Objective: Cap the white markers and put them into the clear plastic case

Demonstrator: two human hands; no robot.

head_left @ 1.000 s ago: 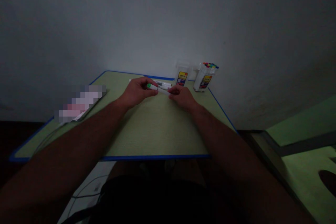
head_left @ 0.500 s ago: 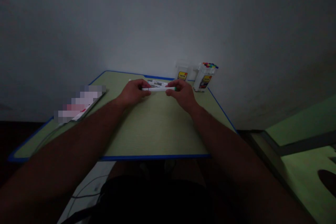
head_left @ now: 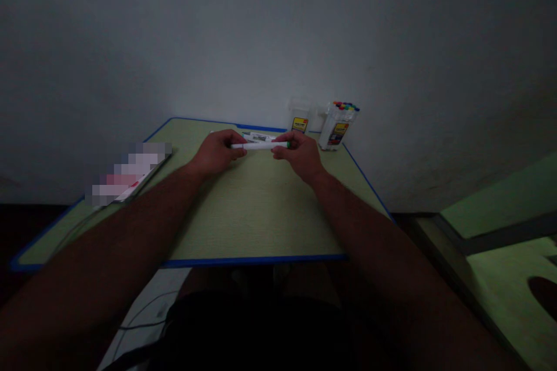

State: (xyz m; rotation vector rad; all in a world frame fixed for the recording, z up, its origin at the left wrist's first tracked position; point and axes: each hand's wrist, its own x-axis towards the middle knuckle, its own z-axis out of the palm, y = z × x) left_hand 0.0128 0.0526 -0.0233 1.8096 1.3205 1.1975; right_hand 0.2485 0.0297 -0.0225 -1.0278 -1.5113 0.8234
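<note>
A white marker [head_left: 259, 146] with a green end lies level between my two hands, above the far part of the table. My left hand [head_left: 217, 152] pinches its left end between thumb and fingers. Around the right end, by the green part, the thumb and fingers of my right hand [head_left: 301, 153] are closed. Behind the marker, white pens or markers [head_left: 260, 137] lie on the tabletop, partly hidden by my hands.
A clear case full of markers with coloured caps [head_left: 337, 127] stands at the back right. Left of it is a clear container [head_left: 300, 117] with a yellow label. A blurred-out flat object [head_left: 134, 174] with a cable lies on the left of the blue-edged table [head_left: 261, 214].
Both hands still hold the marker in nearly the same pose. The whole view has shifted very slightly, and the marker sits a little further left in the picture.
</note>
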